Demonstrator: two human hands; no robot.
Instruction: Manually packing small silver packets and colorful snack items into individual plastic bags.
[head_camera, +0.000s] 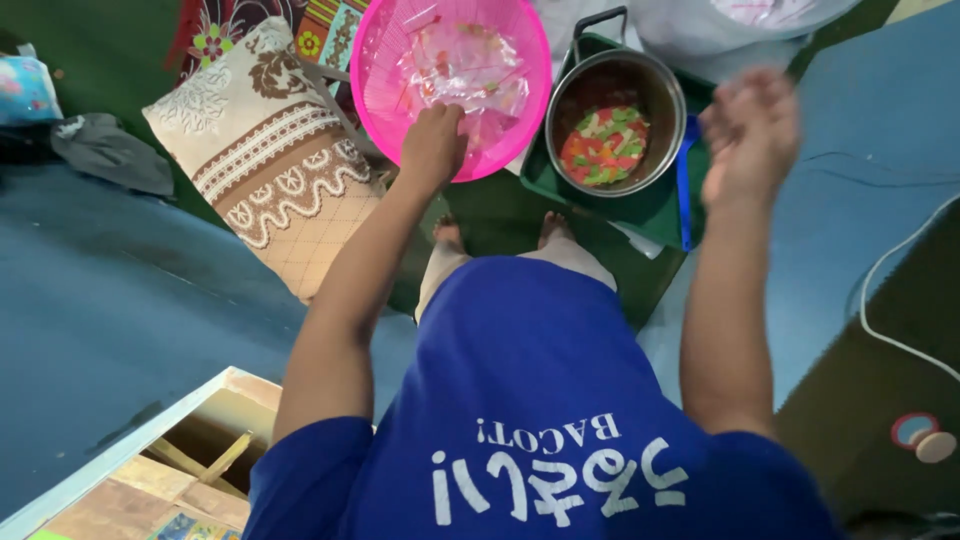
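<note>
While the left hand (432, 143) closes on the rim of a pink basket (385, 60) holding clear plastic bags (462, 68), the right hand (752, 135) hangs blurred, loosely open and empty, beside a metal pot (655, 90) of colourful snacks (603, 146).

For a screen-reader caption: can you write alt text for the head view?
Seen from above, a person in a blue shirt reaches their left hand into a pink basket of clear plastic bags, while the right hand is raised, blurred, beside a metal pot of colourful pieces. A patterned cushion lies left.
</note>
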